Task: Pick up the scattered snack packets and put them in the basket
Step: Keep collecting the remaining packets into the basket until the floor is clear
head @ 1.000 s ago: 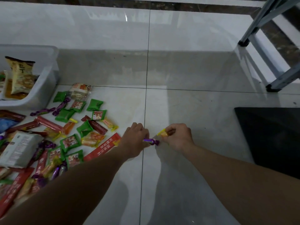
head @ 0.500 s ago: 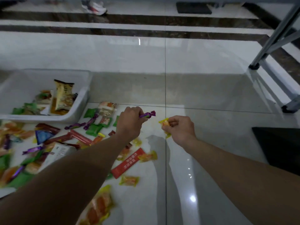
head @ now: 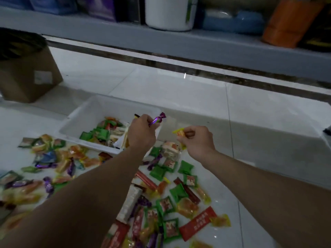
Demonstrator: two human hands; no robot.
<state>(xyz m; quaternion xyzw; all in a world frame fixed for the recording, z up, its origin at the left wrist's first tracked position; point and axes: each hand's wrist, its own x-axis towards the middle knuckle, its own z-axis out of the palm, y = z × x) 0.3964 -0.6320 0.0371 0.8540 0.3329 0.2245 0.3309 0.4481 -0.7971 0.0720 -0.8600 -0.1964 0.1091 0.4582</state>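
My left hand (head: 141, 133) grips a purple twist-wrapped candy (head: 157, 119) above the right end of the white basket (head: 84, 113). My right hand (head: 197, 140) pinches a yellow-orange candy packet (head: 179, 131), just right of the basket. The basket holds green, orange and other snack packets (head: 103, 133). Many scattered packets (head: 166, 199) lie on the white tiled floor below and left of my arms: green squares, purple twists, red bars, orange-yellow sweets.
A brown cardboard box (head: 26, 76) stands at the far left behind the basket. A grey shelf (head: 179, 43) runs across the back, with a white tub (head: 170, 13) and an orange bag (head: 290, 22) on it. Bare tiles (head: 268, 122) lie to the right.
Both hands have lifted from the floor with their candies and moved up and left to the basket. The view has swung up, showing the shelf and the box.
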